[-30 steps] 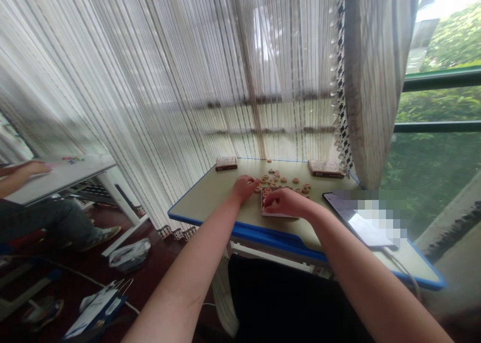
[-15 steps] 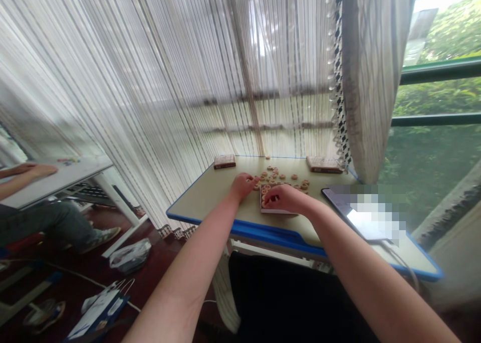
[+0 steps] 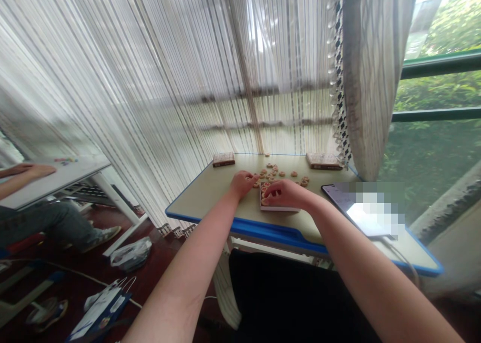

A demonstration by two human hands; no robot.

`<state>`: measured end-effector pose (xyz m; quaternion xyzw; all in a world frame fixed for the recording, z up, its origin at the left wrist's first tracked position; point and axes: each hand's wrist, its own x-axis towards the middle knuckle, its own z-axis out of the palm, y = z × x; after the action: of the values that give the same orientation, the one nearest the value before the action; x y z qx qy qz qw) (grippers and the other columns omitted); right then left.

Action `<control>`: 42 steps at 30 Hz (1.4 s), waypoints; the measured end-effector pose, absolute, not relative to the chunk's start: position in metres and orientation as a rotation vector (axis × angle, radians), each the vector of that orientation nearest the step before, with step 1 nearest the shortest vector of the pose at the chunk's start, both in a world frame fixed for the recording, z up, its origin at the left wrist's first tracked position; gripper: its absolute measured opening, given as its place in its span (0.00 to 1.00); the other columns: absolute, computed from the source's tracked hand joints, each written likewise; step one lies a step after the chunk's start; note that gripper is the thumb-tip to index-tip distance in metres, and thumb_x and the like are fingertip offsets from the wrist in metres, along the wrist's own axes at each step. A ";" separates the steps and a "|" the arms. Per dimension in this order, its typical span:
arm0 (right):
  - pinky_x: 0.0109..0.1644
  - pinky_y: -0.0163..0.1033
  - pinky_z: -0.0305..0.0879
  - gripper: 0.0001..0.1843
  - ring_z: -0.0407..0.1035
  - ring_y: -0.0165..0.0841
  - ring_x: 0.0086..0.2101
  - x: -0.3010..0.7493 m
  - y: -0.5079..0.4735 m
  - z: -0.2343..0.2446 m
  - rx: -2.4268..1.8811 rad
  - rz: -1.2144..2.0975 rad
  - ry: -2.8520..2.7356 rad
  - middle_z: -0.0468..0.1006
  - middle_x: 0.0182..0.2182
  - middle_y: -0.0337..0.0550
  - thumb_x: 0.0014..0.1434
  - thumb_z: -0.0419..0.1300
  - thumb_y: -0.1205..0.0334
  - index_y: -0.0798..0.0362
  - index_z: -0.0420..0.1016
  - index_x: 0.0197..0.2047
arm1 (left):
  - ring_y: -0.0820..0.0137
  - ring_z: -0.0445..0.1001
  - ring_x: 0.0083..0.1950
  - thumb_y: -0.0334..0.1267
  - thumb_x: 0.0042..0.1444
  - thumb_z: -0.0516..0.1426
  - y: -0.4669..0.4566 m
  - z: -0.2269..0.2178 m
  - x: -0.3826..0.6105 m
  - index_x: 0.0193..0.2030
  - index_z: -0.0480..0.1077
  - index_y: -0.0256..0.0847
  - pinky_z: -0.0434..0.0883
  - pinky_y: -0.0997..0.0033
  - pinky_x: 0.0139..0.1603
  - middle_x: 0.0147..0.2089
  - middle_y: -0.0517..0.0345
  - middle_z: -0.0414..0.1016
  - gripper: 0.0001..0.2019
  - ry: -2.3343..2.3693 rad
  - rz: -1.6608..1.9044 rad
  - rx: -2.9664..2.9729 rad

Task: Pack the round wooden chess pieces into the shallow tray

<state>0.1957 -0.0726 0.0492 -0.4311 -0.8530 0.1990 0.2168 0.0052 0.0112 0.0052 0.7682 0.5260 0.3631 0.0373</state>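
On the desk, a small open box (image 3: 280,208) holds several round wooden xiangqi pieces (image 3: 265,186) with red markings, arranged in its left part. My right hand (image 3: 287,193) reaches over this box and covers much of its inside. Its fingers are bent and closed, the tips at a piece by the box's left wall. To the left of the box, my left hand (image 3: 243,182) rests low over the desk with fingers drawn together. What lies in them, if anything, is hidden. Loose xiangqi pieces (image 3: 281,173) are scattered just beyond both hands.
Two flat boxes, one at the back left (image 3: 224,159) and one at the back right (image 3: 324,161), lie on the blue-edged desk (image 3: 203,197). A tablet (image 3: 338,202) with a cable is at right. Curtains hang behind. Another person's hand (image 3: 41,171) rests on a table at left.
The view has shifted slightly. My right hand's fingers have moved a little within the box, at its left side. My left hand stays almost in place beside the loose pieces.
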 end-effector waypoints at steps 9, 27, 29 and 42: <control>0.36 0.33 0.61 0.12 0.69 0.31 0.31 0.197 -0.071 0.047 -1.059 0.691 -2.429 0.78 0.32 0.38 0.48 0.60 0.57 0.49 0.79 0.36 | 0.69 0.70 0.37 0.51 0.53 0.50 0.015 0.003 0.004 0.30 0.75 0.36 0.66 0.71 0.41 0.32 0.52 0.75 0.20 1.616 1.102 2.412; 0.46 0.41 0.56 0.14 0.63 0.40 0.43 0.199 -0.042 0.035 -1.526 -0.022 -2.268 0.77 0.34 0.47 0.56 0.53 0.55 0.47 0.77 0.40 | 0.69 0.71 0.38 0.48 0.53 0.51 0.013 0.004 0.005 0.30 0.75 0.37 0.66 0.71 0.42 0.34 0.51 0.75 0.18 1.621 1.074 2.442; 0.47 0.41 0.56 0.14 0.63 0.40 0.43 0.196 -0.042 0.035 -1.504 -0.016 -2.314 0.77 0.34 0.46 0.56 0.52 0.57 0.46 0.77 0.40 | 0.69 0.71 0.38 0.48 0.53 0.51 0.013 0.003 0.005 0.30 0.75 0.37 0.66 0.71 0.43 0.34 0.51 0.75 0.18 1.616 1.079 2.449; 0.48 0.41 0.56 0.16 0.64 0.40 0.45 0.192 -0.044 0.035 -1.373 -0.067 -2.406 0.77 0.41 0.45 0.54 0.53 0.64 0.47 0.76 0.44 | 0.69 0.71 0.37 0.48 0.52 0.51 0.015 0.002 0.004 0.30 0.75 0.37 0.66 0.71 0.42 0.33 0.51 0.74 0.18 1.594 1.111 2.468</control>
<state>0.1916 -0.0435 0.0352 -0.4868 -0.8535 -0.0239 0.1842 0.0035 0.0147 0.0017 0.7858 0.5075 0.3536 0.0003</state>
